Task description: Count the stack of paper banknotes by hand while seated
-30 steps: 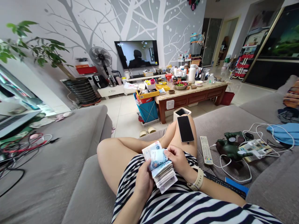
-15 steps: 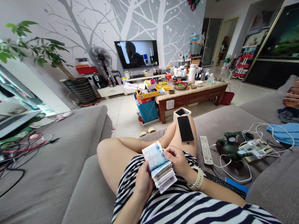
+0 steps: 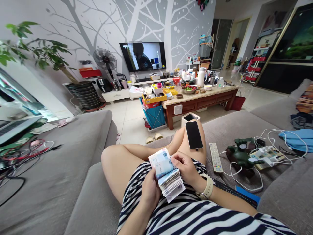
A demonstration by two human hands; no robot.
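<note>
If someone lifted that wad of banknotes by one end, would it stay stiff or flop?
The wad of banknotes would probably flop, being thin sheets that bend between the left hand and right hand. It may also splay and shed notes, since its lower edges are fanned unevenly and no band shows.

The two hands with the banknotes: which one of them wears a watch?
The right hand: a pale watch band circles its wrist. The left hand, also holding the banknotes, has a bare wrist.
</note>
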